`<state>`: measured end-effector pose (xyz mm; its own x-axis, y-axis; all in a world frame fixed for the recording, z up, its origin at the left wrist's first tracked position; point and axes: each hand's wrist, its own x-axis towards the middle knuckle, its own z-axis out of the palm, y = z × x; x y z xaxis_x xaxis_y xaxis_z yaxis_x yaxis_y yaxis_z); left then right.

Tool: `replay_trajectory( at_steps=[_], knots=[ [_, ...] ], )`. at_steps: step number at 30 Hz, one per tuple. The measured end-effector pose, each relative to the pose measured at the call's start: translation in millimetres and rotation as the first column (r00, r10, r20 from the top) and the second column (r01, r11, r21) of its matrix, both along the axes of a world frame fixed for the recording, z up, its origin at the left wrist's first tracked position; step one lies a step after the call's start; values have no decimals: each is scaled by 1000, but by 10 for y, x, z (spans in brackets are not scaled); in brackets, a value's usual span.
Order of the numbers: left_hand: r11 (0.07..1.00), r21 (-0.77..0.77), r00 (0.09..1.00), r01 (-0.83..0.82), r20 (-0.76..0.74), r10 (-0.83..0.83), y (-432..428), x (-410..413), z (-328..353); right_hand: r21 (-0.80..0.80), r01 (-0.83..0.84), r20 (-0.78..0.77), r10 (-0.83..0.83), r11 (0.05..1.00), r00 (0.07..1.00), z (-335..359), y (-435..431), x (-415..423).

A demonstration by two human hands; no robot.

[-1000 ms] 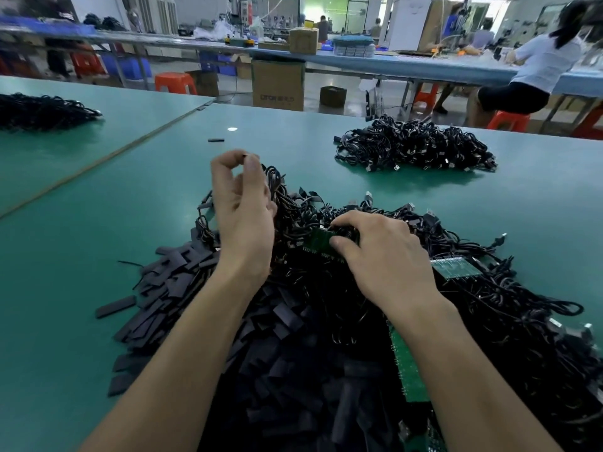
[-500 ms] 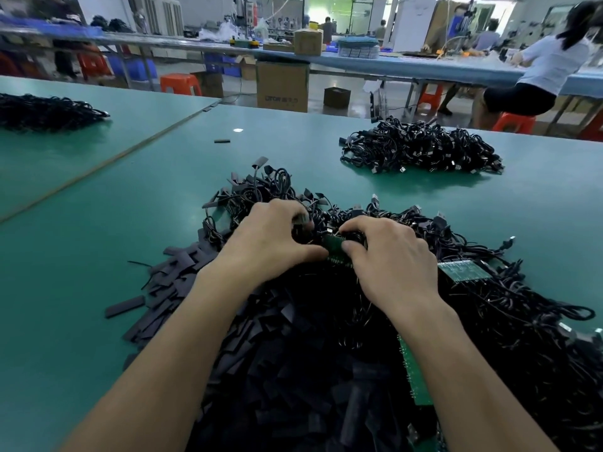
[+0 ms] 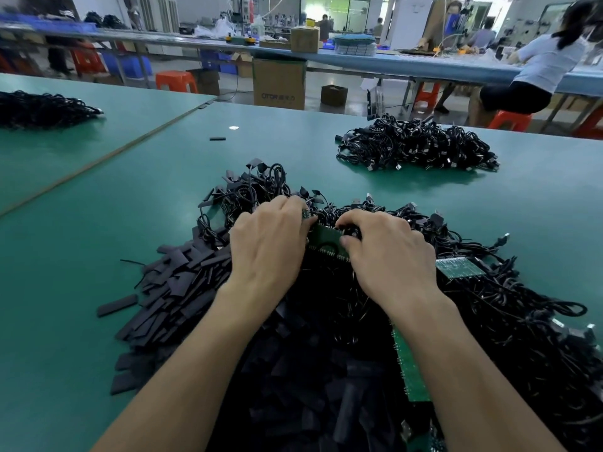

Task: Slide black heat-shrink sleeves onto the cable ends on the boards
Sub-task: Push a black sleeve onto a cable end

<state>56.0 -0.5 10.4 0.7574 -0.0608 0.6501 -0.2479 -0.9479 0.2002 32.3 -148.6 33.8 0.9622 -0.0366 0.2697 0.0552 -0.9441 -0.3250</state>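
A green circuit board (image 3: 326,239) with black cables soldered to it lies on top of a big tangle of black cables (image 3: 489,321). My right hand (image 3: 388,256) pinches the board's right part between thumb and fingers. My left hand (image 3: 270,246) is closed at the board's left end, its fingertips pressed on a small dark piece there; the fingers hide whether it is a sleeve. A heap of flat black heat-shrink sleeves (image 3: 176,288) lies left of my left forearm. More green boards (image 3: 456,267) (image 3: 409,363) show in the tangle.
A second pile of black cables (image 3: 414,145) sits far right on the green table (image 3: 98,239), a third pile (image 3: 42,107) far left. One loose sleeve (image 3: 217,138) lies far off. Beyond the table are cartons, orange stools and a seated person (image 3: 541,66).
My left hand, raised with pinched fingers a second ago, has come down to the board's left end and now presses against it. My right hand has kept its hold on the board.
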Motion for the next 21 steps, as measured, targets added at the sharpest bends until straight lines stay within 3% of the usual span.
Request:
replay_trajectory(
  at_steps=[8,12,17,21],
  knots=[
    [1000,-23,995,6,99,-4,-81,-6,-45,-51,-29,-45,27,998,999,78,-9,-17],
    [995,90,999,35,-26,-33,-116,87,87,-124,-74,-55,67,990,996,52,8,-47],
    [953,-304,999,-7,-51,-9,-73,111,209,-39,-33,-41,32,999,999,54,-2,-86],
    [736,-660,988,151,78,-133,-4,-19,249,57,-24,-98,29,998,995,101,6,-144]
  ],
)
